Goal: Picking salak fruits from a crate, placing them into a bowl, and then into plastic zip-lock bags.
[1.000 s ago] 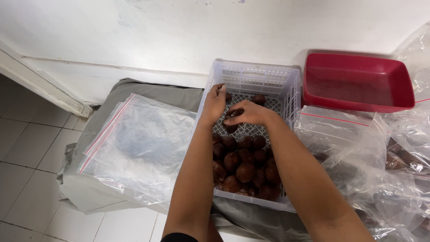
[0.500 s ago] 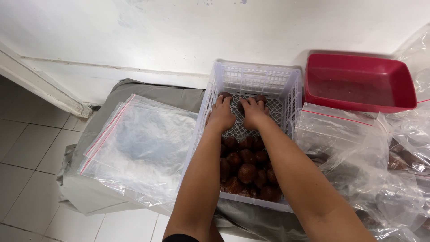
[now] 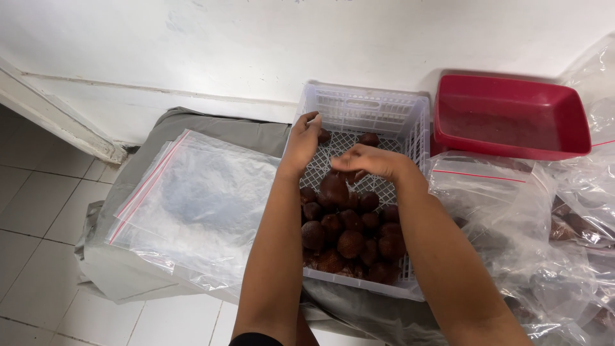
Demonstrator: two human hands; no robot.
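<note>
A white plastic lattice crate (image 3: 365, 106) holds several dark brown, scaly round fruits (image 3: 349, 227), heaped at its near end. Two more fruits (image 3: 368, 138) lie apart near the far wall. My left hand (image 3: 302, 141) reaches into the crate at its left side, fingers curled beside a loose fruit; whether it holds one I cannot tell. My right hand (image 3: 371, 161) hovers palm down over the middle of the crate, fingers cupped above the heap, and its palm is hidden from me.
A stack of clear zip bags with red seals (image 3: 192, 205) lies on grey cloth (image 3: 128, 269) left of the crate. A red plastic tray (image 3: 512, 122) sits at the back right. Crumpled clear bags (image 3: 532, 237), some holding fruit, pile up on the right. White wall behind, tiled floor left.
Both hands were together at the far end of the crate half a second ago. Now the left has shifted to the left wall and the right has drawn back over the heap.
</note>
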